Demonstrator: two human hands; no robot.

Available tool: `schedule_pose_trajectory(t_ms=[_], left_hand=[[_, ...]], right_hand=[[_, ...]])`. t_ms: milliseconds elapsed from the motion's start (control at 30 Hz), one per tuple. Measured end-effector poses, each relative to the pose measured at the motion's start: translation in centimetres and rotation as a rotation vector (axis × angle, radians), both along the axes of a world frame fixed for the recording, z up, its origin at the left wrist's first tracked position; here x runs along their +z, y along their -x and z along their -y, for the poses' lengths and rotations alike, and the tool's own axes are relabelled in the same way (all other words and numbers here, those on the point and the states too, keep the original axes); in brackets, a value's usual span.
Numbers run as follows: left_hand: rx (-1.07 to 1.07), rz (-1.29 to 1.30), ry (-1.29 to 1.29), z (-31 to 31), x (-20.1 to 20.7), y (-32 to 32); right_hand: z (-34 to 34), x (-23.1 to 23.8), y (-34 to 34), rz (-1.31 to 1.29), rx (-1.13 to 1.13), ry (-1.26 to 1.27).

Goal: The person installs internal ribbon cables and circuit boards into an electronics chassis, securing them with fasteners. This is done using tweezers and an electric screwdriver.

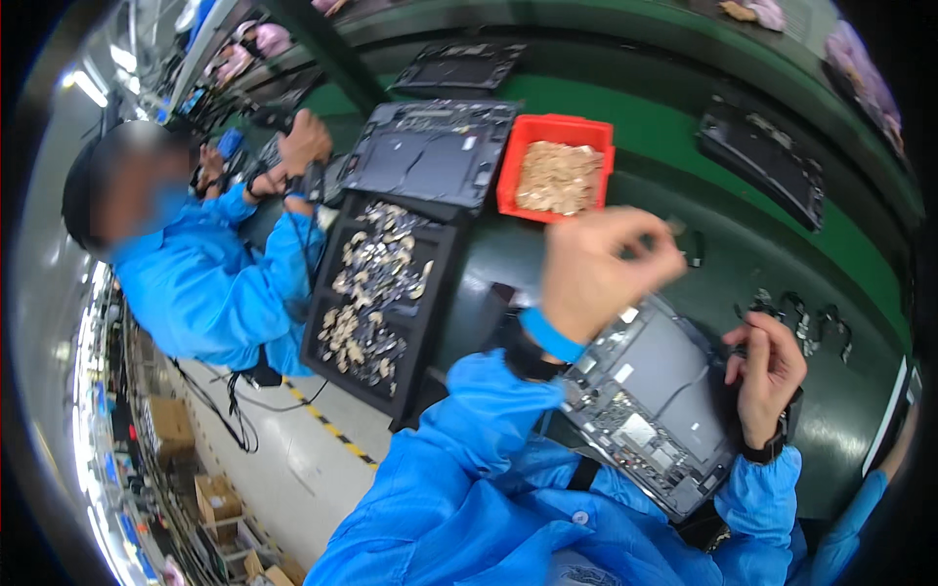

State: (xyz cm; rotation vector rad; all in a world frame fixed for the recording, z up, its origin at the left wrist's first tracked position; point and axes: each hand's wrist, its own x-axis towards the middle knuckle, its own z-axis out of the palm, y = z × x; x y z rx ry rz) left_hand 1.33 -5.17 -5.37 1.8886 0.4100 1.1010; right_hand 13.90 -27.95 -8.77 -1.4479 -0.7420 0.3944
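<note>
My left hand (pixel 608 262), blurred by motion, is raised over the far edge of an opened laptop chassis (pixel 667 379). Its thumb and forefinger are pinched together, and whatever lies between the tips is too small and smeared to name. My right hand (pixel 767 376) is curled at the chassis's right side, fingertips drawn together around something dark that I cannot make out. The chassis lies tilted in front of me, with its circuit board on the near side. Several small black cable parts (pixel 803 320) lie on the bench just beyond my right hand.
A red bin (pixel 507 186) of small tan pieces stands beyond my left hand. Left of it are a black tray (pixel 418 366) of loose small parts and another laptop chassis (pixel 430 142). More chassis (pixel 762 161) lie along the green strip. A co-worker in blue (pixel 210 278) works at the left.
</note>
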Motion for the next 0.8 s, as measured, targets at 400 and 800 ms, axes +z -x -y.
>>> schedule_pose_trajectory(t_ms=[400, 800], left_hand=[[-0.388, 0.064, -0.591, 5.1, 0.7, -3.1], [-0.448, 0.021, -0.546, 3.8, -1.0, -2.6]], right_hand=[[-0.5, 0.4, 0.0, 0.013, 0.064, 0.029], [-0.6, 1.3, 0.3, 0.434, 0.077, 0.121]])
